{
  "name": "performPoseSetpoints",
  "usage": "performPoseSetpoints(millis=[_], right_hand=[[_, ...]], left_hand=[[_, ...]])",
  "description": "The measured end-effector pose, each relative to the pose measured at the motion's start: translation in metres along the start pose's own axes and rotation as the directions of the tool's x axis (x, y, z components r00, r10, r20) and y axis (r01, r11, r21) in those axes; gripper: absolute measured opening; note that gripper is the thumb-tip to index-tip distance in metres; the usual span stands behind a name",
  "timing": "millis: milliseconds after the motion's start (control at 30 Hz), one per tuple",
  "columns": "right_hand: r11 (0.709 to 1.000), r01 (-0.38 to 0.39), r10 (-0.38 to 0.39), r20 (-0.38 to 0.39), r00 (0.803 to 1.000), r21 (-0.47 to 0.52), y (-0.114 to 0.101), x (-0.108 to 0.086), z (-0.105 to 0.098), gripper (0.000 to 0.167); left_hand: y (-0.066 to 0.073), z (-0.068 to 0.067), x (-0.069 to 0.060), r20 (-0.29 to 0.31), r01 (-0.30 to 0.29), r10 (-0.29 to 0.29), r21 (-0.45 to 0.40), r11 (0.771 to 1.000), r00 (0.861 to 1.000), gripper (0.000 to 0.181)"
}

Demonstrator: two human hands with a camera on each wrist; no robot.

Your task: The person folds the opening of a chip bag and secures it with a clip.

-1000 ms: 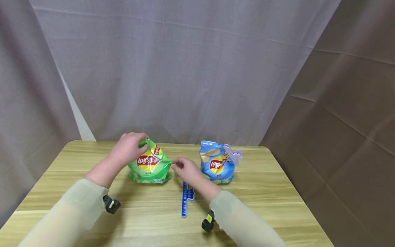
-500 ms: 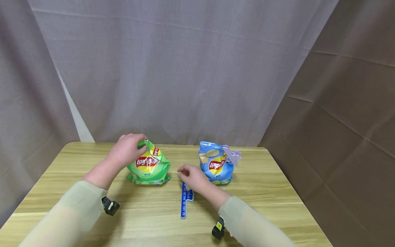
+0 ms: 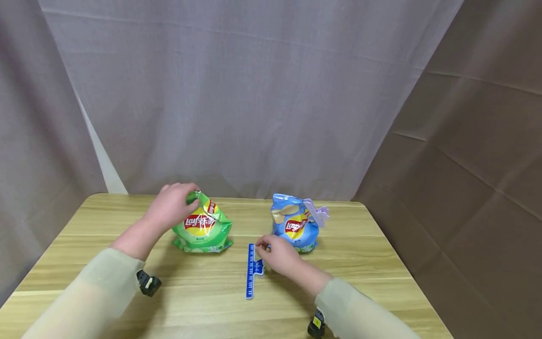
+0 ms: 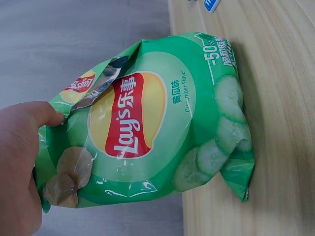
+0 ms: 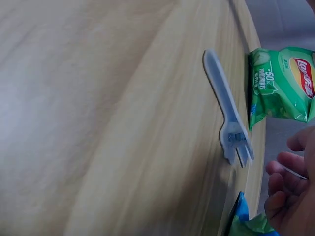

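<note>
A green Lay's chip bag [image 3: 199, 235] stands on the left of the table, its top folded over toward the front. My left hand [image 3: 171, 205] pinches the bag's upper left corner; the left wrist view shows the thumb in front on the green bag [image 4: 162, 118] and the other fingers mostly hidden behind. Between the two bags lies a blue bag clip [image 3: 250, 278] with a ruler-like pattern. Over the clip's far end hovers my right hand [image 3: 279, 254], fingers loosely bent. In the right wrist view the fingers of the right hand [image 5: 293, 182] look apart from the clip [image 5: 224, 96].
A blue Lay's chip bag [image 3: 292, 219] stands right of centre, a lilac clip [image 3: 316, 213] fastened on its folded upper right corner. The wooden table [image 3: 203, 301] ends at a grey curtain [image 3: 237, 94] behind, with a brown cloth [image 3: 466, 165] on the right.
My right hand has let go of the green bag's folded corner and moved right and nearer, to the blue clip. The left hand keeps its grip on the green bag.
</note>
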State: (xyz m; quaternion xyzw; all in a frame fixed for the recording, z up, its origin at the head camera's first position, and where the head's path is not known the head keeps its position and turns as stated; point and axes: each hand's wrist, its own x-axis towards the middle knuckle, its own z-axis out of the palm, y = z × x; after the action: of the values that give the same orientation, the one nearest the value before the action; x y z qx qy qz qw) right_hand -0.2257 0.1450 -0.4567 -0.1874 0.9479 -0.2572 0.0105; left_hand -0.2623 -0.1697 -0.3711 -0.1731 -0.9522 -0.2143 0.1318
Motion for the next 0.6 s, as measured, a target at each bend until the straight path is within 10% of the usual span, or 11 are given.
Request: performPoseSetpoints(millis=[600], right_hand=[[0.993,-0.106,0.111,0.087,0.990,-0.056,0.013,-0.016,0.008,0.023]], left_hand=[[-0.001,0.002,-0.001,-0.002,0.004,-0.004,-0.006,1.000,1.000,0.033]])
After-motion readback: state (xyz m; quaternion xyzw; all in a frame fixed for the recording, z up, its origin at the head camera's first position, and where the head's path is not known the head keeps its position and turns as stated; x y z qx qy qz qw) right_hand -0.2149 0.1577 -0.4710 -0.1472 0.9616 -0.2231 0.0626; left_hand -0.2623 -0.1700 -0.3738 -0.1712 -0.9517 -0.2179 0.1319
